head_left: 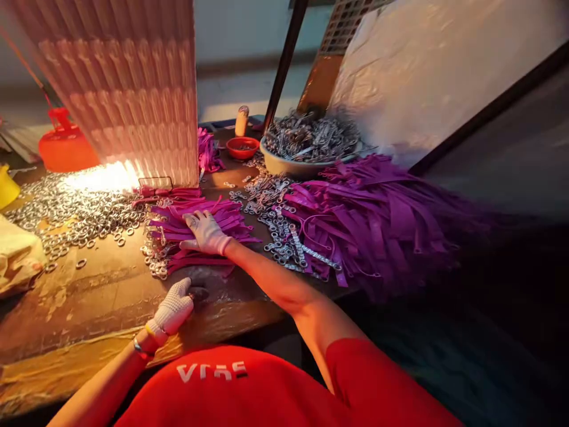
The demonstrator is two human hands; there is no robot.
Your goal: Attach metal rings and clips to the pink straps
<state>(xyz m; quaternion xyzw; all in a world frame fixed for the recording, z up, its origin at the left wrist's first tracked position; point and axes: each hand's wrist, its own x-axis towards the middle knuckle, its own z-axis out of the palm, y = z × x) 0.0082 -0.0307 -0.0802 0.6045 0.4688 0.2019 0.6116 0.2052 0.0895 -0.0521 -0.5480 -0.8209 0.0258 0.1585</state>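
My right hand (207, 232), in a pale glove, lies with fingers apart on a bundle of purple straps (231, 216) with metal rings at their left ends. Nearer the table's front edge is my left hand (175, 305), in a white knitted glove, its fingers curled round or against a small dark object (198, 293) that I cannot make out. To the right a large heap of purple straps (382, 213) spreads over the table, with metal ring pieces (278, 237) at its left side.
Loose metal rings (84, 207) cover the left back of the wooden table (111, 296), by a corrugated panel (146, 89). A basin (288, 166) of metal pieces and a red bowl (242, 152) stand behind. A pale bag (18, 255) lies far left.
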